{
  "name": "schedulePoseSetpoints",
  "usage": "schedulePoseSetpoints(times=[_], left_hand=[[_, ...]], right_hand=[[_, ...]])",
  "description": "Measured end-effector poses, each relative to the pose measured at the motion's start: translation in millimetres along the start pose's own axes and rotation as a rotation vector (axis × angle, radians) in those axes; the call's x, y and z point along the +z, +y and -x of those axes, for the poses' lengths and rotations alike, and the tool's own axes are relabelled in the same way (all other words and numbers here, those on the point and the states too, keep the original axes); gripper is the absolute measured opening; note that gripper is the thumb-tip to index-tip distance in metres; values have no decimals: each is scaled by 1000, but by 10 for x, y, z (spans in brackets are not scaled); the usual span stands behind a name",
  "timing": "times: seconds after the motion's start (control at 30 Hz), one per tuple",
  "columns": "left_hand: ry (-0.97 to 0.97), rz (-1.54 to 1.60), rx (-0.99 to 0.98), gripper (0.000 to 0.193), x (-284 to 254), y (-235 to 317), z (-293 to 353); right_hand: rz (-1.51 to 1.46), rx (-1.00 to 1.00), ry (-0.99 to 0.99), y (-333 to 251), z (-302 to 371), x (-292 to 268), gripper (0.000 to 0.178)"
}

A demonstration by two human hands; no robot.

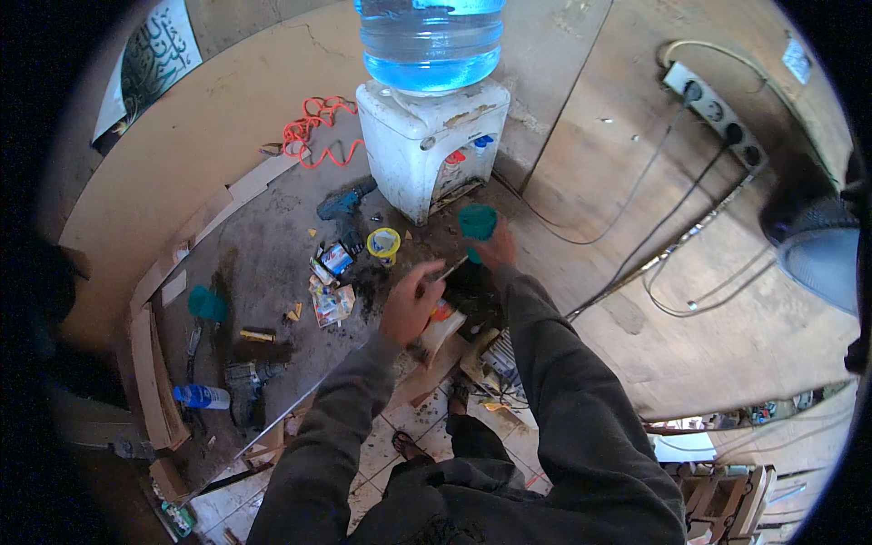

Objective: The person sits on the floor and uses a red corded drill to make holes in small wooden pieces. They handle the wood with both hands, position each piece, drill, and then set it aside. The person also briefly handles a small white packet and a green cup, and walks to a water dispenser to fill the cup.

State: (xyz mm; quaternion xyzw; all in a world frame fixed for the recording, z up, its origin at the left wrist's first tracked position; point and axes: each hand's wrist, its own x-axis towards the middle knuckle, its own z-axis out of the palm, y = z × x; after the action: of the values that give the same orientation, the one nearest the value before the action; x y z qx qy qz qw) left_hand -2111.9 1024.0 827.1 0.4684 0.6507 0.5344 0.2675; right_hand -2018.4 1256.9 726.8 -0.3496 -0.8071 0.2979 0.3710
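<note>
We are holding a teal cup (477,222) in our right hand (497,250), fingers wrapped around it from below, cup raised just in front of the taps of the white water dispenser (425,145) with the blue bottle (429,41) on top. Our left hand (411,304) is pinching a thin stick-like tool, maybe a spoon (450,269), whose tip is pointing up toward the cup, near it but not clearly inside; too small to tell if it is touching the rim. Just below the left hand a small red-and-white packet (440,325) is sitting; contact with the hand is unclear. Left of the left hand, on the dirty tabletop (263,263), small sachets (332,292) are lying scattered, a yellow tape roll (383,243) is sitting beyond them, and a blue drill (343,207) is lying farther out toward the orange cord (312,127). Well off to the left, another teal cup (207,305) and a plastic bottle (202,396) are lying near a second power tool (245,386). To do this well, in our judgement, we should be keeping the cup upright and steady, bringing the tool tip down inside the rim rather than against it, and moving it gently so nothing slops out over the tabletop.
</note>
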Motion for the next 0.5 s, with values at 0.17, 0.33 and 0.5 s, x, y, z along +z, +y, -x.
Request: schedulePoseSetpoints(times=[0.17,0.33,0.5], left_hand=[[-12,-543,49,54,238,148,-1472],[-114,-844,-181,63,429,85,-2167],[-164,-1078,-109,72,458,22,-2274]], right_hand=[[81,-4,81,475,-621,668,75],[193,2,57,635,-953,993,65],[33,5,48,487,-944,909,66]])
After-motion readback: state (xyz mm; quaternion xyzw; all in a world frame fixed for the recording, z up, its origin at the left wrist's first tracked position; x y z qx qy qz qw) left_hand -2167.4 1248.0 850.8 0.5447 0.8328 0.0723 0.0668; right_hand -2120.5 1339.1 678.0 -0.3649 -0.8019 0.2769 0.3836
